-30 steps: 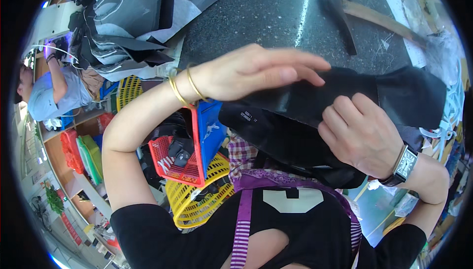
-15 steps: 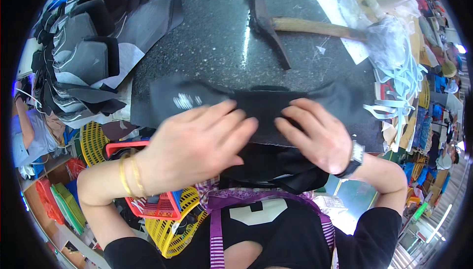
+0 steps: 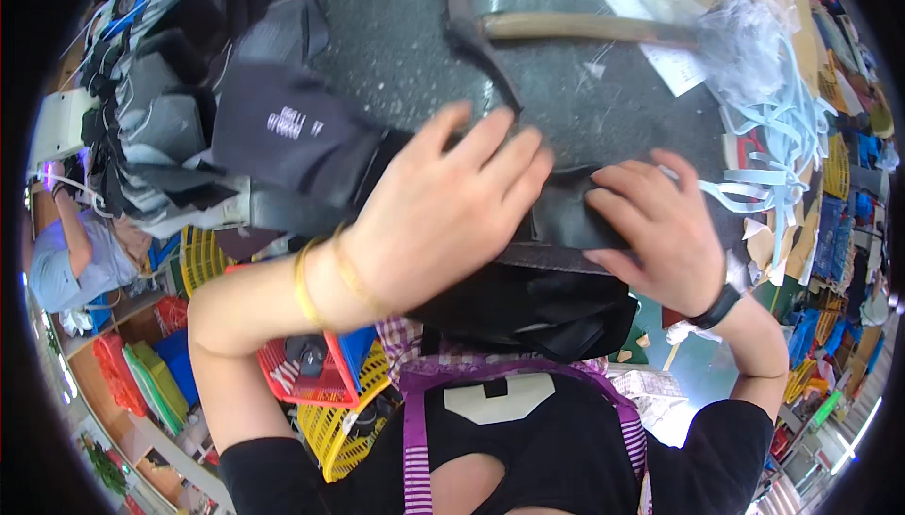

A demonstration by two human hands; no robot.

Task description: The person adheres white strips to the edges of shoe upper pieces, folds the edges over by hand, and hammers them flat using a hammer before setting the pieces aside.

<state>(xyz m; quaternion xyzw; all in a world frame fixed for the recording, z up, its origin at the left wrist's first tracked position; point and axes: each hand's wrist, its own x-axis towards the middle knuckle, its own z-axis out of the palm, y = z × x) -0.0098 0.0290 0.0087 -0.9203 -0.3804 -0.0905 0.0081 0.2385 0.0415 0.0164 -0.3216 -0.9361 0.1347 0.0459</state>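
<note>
A dark, flexible sheet piece with small white print on one end [image 3: 287, 129] lies across the near part of the dark tabletop, its printed end raised on the left. Over its middle is my left hand [image 3: 443, 209], fingers stretched and spread; the thumb is hidden. My right hand [image 3: 669, 237] has its fingers bent over the piece's right part, with the thumb by the near edge. Beyond both hands lies a hammer [image 3: 584, 28] with a wooden handle and a long dark metal head.
Stacks of dark cut pieces [image 3: 165, 133] crowd the left side of the table. Pale blue straps [image 3: 773, 162] and clear plastic [image 3: 749, 58] lie on the right. Below the left edge are a red basket [image 3: 353, 378] and a yellow basket [image 3: 330, 440]. Another person [image 3: 85, 251] is at far left.
The printed end of the dark piece has swung up and to the left. My left hand has moved right and away from me; my right hand has shifted slightly right.
</note>
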